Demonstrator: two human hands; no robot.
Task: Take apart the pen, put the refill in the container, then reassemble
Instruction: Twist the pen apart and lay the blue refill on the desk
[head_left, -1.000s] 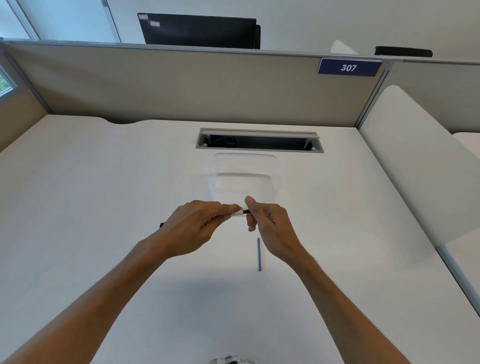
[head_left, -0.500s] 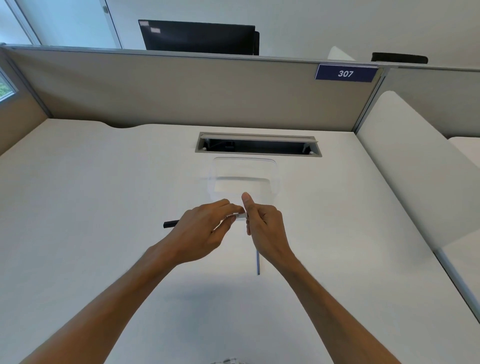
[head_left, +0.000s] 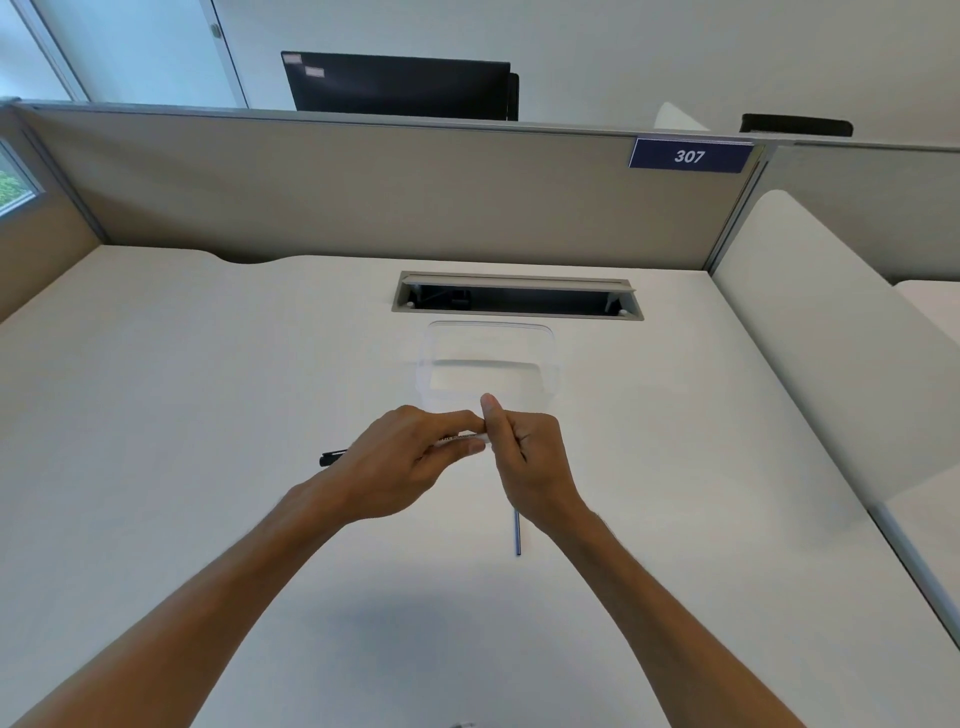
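Note:
Both hands meet over the white desk, just in front of the clear plastic container. My left hand grips the pen barrel, whose black end sticks out past the wrist on the left. My right hand pinches the barrel's right end, thumb up; that end is hidden by the fingers. A thin blue refill lies on the desk, partly under my right wrist. The container looks empty.
A cable slot is cut into the desk behind the container. Beige partition panels close off the back and left, and a white side panel stands at the right. A dark monitor shows beyond the partition.
My hands have closed together on the pen, so the short black tip seen between them a second ago is now covered. The refill has stayed in place.

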